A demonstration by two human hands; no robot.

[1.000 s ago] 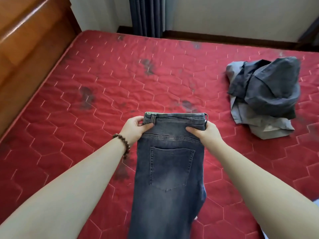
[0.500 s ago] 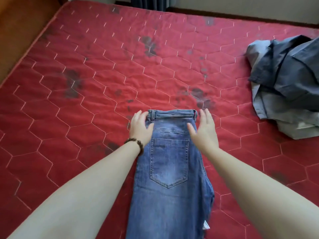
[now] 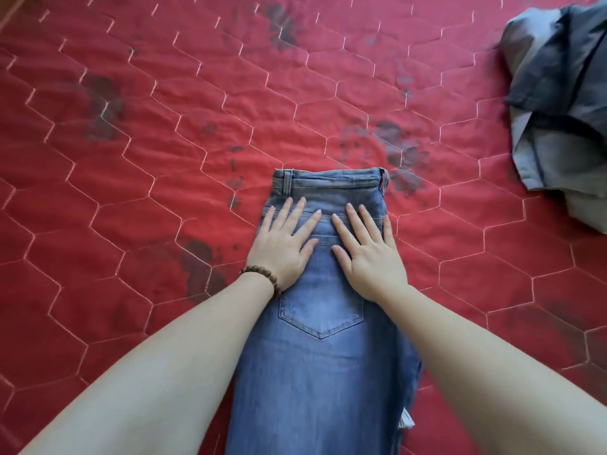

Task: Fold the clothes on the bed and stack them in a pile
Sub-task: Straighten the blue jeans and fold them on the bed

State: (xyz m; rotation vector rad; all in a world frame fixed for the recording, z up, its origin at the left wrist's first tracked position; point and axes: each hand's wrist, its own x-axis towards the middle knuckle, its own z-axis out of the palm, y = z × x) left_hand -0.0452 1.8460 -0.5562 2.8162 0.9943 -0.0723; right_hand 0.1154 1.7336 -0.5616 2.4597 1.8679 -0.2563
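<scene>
- Bracelet (image 3: 262,278) of brown beads circles your left wrist.
- Your left hand (image 3: 283,244) lies flat, fingers spread, on the jeans (image 3: 320,362), gripping nothing.
- Those jeans lie folded lengthwise on the red quilted bed (image 3: 147,178), waistband away from you, back pocket up.
- Your right hand (image 3: 368,254) presses flat beside it, fingers apart.
- Grey clothes (image 3: 565,103) sit crumpled at far right, well apart.

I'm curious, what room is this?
Probably a bedroom: a red quilted mattress fills the view, with blue jeans spread flat on it and a crumpled heap of grey clothes nearby.
</scene>
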